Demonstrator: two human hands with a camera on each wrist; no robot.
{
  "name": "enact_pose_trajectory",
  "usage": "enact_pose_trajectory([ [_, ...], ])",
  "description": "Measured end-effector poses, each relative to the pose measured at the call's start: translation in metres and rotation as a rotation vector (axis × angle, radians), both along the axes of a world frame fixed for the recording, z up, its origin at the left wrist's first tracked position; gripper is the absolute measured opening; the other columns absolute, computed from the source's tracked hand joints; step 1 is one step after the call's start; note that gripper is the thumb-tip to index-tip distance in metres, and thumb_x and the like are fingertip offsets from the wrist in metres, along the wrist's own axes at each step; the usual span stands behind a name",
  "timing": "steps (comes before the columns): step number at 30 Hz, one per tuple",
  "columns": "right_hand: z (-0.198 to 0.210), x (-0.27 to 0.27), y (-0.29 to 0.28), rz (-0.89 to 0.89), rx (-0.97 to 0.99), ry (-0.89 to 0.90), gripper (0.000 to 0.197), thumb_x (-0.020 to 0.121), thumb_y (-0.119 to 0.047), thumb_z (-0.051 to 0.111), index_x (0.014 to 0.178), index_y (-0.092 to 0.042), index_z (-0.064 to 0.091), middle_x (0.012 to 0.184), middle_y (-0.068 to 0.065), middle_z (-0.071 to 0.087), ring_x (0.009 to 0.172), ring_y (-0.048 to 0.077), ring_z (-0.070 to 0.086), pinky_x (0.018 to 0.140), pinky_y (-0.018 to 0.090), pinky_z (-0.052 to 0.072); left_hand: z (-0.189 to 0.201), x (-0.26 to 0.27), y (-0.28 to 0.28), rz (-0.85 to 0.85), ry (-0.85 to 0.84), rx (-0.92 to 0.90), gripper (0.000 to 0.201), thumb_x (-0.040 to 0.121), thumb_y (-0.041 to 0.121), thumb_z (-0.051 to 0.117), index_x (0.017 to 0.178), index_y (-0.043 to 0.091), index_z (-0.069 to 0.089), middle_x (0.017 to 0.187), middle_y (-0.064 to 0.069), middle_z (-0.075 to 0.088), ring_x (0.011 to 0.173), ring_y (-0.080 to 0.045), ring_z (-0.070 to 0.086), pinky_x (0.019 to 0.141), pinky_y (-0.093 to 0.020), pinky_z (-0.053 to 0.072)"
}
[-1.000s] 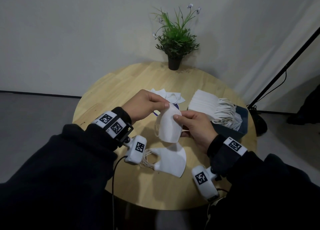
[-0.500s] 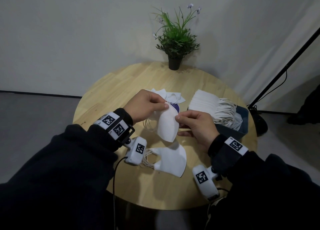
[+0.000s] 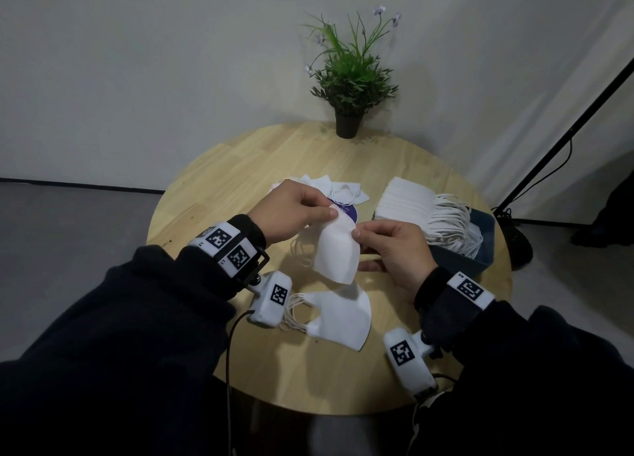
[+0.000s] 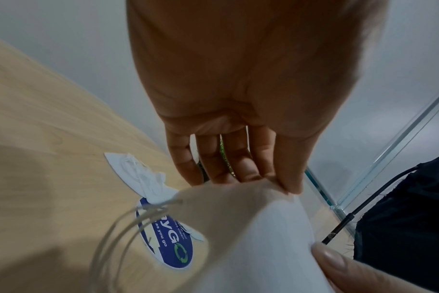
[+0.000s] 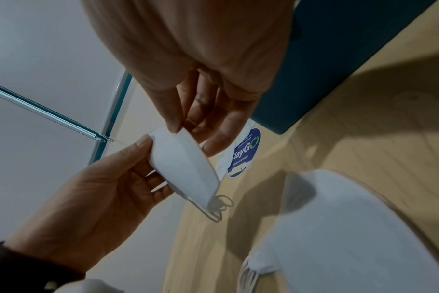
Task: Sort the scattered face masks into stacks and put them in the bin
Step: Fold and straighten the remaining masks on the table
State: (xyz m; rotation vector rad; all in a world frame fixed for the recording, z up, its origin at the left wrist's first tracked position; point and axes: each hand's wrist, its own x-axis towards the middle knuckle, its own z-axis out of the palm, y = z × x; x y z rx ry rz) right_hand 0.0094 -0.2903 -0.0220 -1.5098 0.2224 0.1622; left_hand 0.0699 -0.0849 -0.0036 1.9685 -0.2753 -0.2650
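Folded white face mask (image 3: pixel 338 249) is pinched at its top edge (above the round wooden table (image 3: pixel 219 184)) by left hand (image 3: pixel 291 212) and right hand (image 3: pixel 394 249), close together.

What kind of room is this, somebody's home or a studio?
Probably a recording studio corner, not a home: a round wooden table against a bare white backdrop, a black light stand, and one potted plant.
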Motion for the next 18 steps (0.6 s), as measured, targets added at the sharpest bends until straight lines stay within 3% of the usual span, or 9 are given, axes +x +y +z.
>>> enact_pose_trajectory([
  [2,0.002,-0.001,-0.001,-0.012,-0.004,0.0,0.015,0.092,-0.002,0.072,0.102,0.009,0.074,0.089,0.016,0.072,0.077,0.023,0.069,0.058,0.034,0.063,0.002,0.0,0.003,-0.063,0.045,0.049,0.014,0.089,0.026,0.081,0.094,0.014,0.078,0.083,0.005,0.074,0.075,-0.006,0.063,0.076,-0.025,0.048],
  [5,0.002,-0.002,-0.007,-0.034,0.013,0.012,0.014,0.091,0.0,0.072,0.1,0.01,0.073,0.084,0.015,0.07,0.075,0.024,0.067,0.053,0.032,0.06,0.0,-0.002,0.016,-0.208,0.14,0.279,0.039,0.072,0.035,0.091,0.103,0.022,0.072,0.084,0.0,0.073,0.075,-0.011,0.063,0.079,-0.034,0.049],
  [7,0.0,-0.006,-0.012,-0.024,0.003,0.036,0.01,0.091,0.0,0.072,0.097,0.008,0.074,0.081,0.014,0.069,0.07,0.022,0.066,0.05,0.031,0.059,-0.002,-0.005,0.024,-0.237,0.187,0.393,0.033,0.074,0.02,0.089,0.101,0.023,0.071,0.085,-0.004,0.076,0.072,-0.013,0.065,0.077,-0.034,0.051],
  [10,-0.011,-0.015,-0.019,0.037,-0.107,0.111,0.004,0.089,0.001,0.074,0.089,0.004,0.073,0.076,0.016,0.064,0.062,0.019,0.062,0.05,0.034,0.061,-0.004,-0.013,0.032,-0.203,0.292,0.371,0.028,0.082,-0.002,0.078,0.103,0.012,0.066,0.082,-0.015,0.076,0.064,-0.017,0.066,0.066,-0.029,0.054],
  [14,-0.032,-0.026,-0.024,0.122,-0.219,0.25,0.011,0.087,0.005,0.074,0.093,0.01,0.066,0.065,0.021,0.06,0.064,0.034,0.053,0.056,0.042,0.053,-0.017,-0.025,0.036,-0.179,0.388,0.393,0.028,0.081,-0.007,0.075,0.097,0.01,0.059,0.078,-0.022,0.072,0.061,-0.023,0.064,0.061,-0.032,0.056],
  [18,-0.049,-0.035,-0.022,0.104,-0.26,0.285,0.014,0.084,0.013,0.07,0.094,0.006,0.063,0.067,0.022,0.059,0.063,0.031,0.053,0.056,0.037,0.044,-0.029,-0.033,0.03,-0.183,0.393,0.459,0.022,0.08,-0.008,0.074,0.086,0.009,0.062,0.068,-0.014,0.07,0.059,-0.024,0.063,0.055,-0.031,0.058],
])
